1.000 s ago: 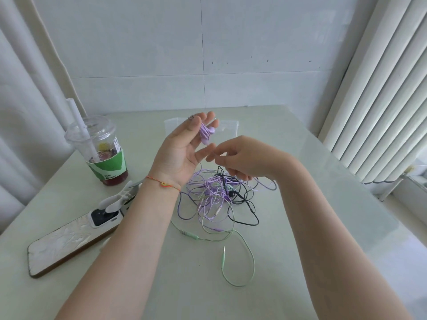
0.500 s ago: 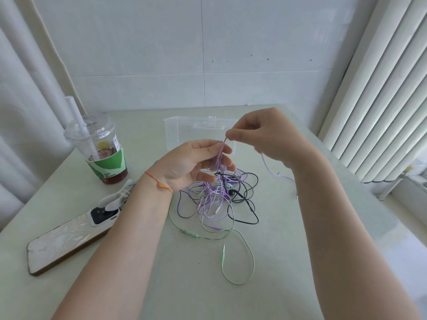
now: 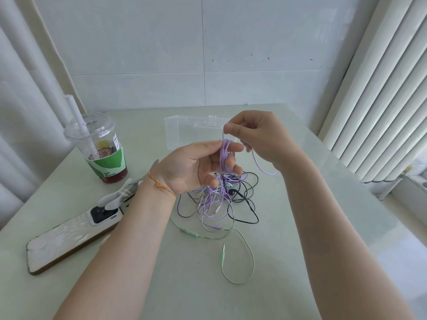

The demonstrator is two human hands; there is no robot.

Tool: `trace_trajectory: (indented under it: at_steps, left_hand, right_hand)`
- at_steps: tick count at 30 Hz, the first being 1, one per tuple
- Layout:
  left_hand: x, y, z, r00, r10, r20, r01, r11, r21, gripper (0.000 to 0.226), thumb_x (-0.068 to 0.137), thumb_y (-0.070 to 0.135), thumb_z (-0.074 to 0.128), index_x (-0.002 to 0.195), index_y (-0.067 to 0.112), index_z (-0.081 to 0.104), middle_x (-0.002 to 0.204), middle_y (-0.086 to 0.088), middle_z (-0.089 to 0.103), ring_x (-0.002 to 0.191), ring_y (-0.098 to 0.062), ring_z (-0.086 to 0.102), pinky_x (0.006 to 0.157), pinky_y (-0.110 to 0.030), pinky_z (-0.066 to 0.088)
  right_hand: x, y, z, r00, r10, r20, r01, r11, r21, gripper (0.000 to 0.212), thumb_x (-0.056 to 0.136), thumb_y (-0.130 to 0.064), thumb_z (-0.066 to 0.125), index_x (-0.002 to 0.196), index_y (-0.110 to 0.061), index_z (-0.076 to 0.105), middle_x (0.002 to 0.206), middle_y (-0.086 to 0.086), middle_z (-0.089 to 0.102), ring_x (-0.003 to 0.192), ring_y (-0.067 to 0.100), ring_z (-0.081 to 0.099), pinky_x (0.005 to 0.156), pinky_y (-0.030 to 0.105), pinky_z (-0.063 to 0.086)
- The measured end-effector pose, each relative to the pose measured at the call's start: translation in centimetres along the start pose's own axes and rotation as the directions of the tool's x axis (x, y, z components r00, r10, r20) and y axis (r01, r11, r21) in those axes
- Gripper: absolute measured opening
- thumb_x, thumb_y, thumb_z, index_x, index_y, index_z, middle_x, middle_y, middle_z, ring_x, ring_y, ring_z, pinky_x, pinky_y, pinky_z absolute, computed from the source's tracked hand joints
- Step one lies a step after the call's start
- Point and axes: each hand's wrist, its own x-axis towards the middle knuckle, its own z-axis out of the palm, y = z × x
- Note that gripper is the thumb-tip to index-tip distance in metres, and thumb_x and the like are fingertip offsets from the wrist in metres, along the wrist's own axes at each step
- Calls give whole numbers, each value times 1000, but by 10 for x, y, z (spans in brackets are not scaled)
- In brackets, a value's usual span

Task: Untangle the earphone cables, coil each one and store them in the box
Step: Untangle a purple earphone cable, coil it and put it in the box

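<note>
Table point(image 3: 288, 262) pale green | left hand point(image 3: 196, 167), right hand point(image 3: 256, 135) pinch lilac cable point(image 3: 224, 155)

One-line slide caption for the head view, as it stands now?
Right hand winds a purple earphone cable around the left hand fingers, above tangled cables before a clear box.

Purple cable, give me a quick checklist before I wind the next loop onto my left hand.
1. Coil seated on the left hand fingers: ok, the purple cable is wrapped round them.
2. Free end controlled: ok, the right hand pinches the strand above the coil.
3. Slack free of the tangled pile: cannot tell, the trailing strand drops behind the right wrist.
4. Clear box ready: ok, open-topped behind the hands.
5. Other cables sorted: not ok, the green, black and purple ones are knotted together on the table.
</note>
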Motion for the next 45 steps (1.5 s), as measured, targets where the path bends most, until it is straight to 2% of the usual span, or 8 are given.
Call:
trace_trajectory:
  at_steps: [8,13,18,25,31,37,41,45]
  left_hand:
    - [2,10,-1,950,226,-216,-287,902,-321,28,90,27,48,91,19,75,93,2,73,95,-15,71,49,-20,55]
    - [8,7,-12,850,348,-395,-439,883,-167,17,100,26,46,101,21,63,120,1,68,118,-17,62,64,-23,57]
    - [12,4,-18,727,450,-518,-516,856,19,18,101,23,46,97,21,64,117,6,67,122,-11,58,66,-26,56]
    - [12,5,-32,652,498,-572,-585,810,39,20,101,23,47,97,22,66,103,8,67,125,-11,55,69,-26,56]
    - [18,-4,-37,576,529,-624,-354,849,393,12,94,21,63,100,16,72,97,-5,60,85,-9,51,63,-30,58]
    - [20,-13,-32,732,437,-523,-77,815,574,13,90,24,67,93,14,75,76,-1,69,73,-10,61,58,-30,58]
    - [12,-10,-21,936,204,-286,-79,915,395,23,89,30,61,95,11,70,66,-2,60,70,-18,63,54,-28,56]
    - [8,-5,-10,988,126,-87,-112,982,150,30,93,30,46,95,10,70,67,-1,52,68,-18,61,50,-26,55]
  right_hand:
    - [0,6,10,981,81,175,-73,996,-51,17,95,-25,59,82,-23,70,63,1,55,44,12,41,40,18,34]
    - [-1,7,12,962,175,211,-131,970,-207,20,94,-25,53,89,-19,72,60,0,50,38,3,38,38,11,29]
    - [-1,11,14,945,234,228,-146,927,-345,15,95,-37,54,100,-23,60,59,-6,50,41,5,41,46,20,32]
    - [-1,8,15,930,287,228,-181,901,-395,27,92,-12,44,73,-19,63,61,1,51,50,19,41,50,25,35]
    - [-7,0,12,924,263,277,-114,882,-457,14,96,-29,52,101,-20,62,74,-7,53,55,14,44,53,25,35]
    - [-8,-9,-2,954,129,271,-53,961,-270,12,91,-23,61,83,-18,68,59,-7,46,54,16,36,46,20,29]
    - [-4,-8,-10,993,35,114,-22,993,-117,15,90,-23,63,77,-18,70,54,-5,41,50,13,35,49,25,28]
    - [-1,-3,-9,999,31,17,-31,999,34,11,88,-21,68,78,-17,68,53,-5,39,49,14,32,48,26,24]
